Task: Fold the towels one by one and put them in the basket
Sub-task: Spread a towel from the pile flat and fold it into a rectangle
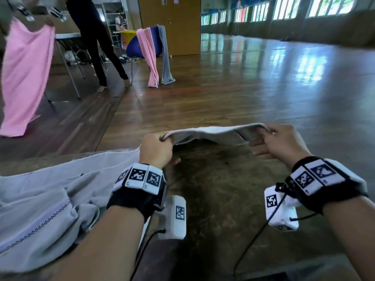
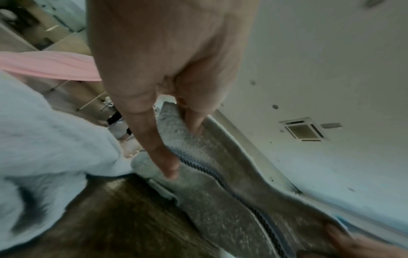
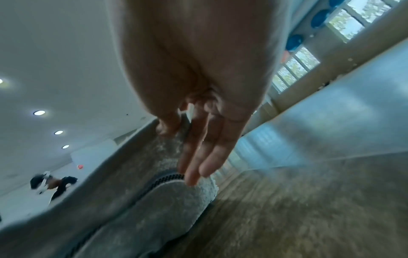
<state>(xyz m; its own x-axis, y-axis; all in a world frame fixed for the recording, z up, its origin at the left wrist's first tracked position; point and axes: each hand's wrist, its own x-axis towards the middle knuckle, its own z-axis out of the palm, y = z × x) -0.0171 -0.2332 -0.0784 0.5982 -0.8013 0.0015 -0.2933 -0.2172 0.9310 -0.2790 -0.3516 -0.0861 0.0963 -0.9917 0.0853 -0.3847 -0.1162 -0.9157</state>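
A grey towel (image 1: 213,133) hangs stretched between my two hands above the dark table (image 1: 219,199). My left hand (image 1: 157,146) pinches its left end between thumb and fingers. My right hand (image 1: 278,138) pinches the right end, with the other fingers straight below. In the left wrist view the towel (image 2: 220,197) shows a dark patterned stripe, and my left hand (image 2: 174,139) holds its edge. The right wrist view shows my right hand (image 3: 194,139) on the folded towel (image 3: 154,206). No basket is in view.
A crumpled pile of pale grey towels (image 1: 44,209) lies on the table at my left. Across the wooden floor, a blue chair (image 1: 140,44) carries pink and grey towels. Another person (image 1: 95,37) holds up a pink towel (image 1: 24,78) at the far left.
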